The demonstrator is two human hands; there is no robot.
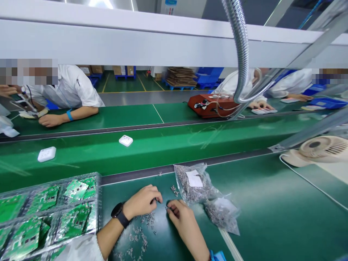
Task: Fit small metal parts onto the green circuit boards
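My left hand (pixel 143 200), with a black watch on its wrist, is closed above the green table. Its fingers curl down toward the thumb, and whatever is between them cannot be made out. Facing it, my right hand (pixel 182 217) pinches a small metal part (pixel 166 207) between thumb and fingertips. Loose small metal parts (pixel 138 237) lie scattered below and beside my left hand. A few more metal parts (pixel 174 190) lie beyond my hands. Just past my right hand rests a clear bag of metal parts (pixel 194 183), with a smaller bag (pixel 223 214) beside it.
A clear plastic tray (pixel 99 203) holding green circuit boards (pixel 73 219) stands at left. White square devices (pixel 126 140) sit on the green conveyor belt (pixel 163 139). A beige fan (pixel 320 148) is at right. Co-workers (pixel 73 85) sit across the belt. A metal hose (pixel 240 47) hangs overhead.
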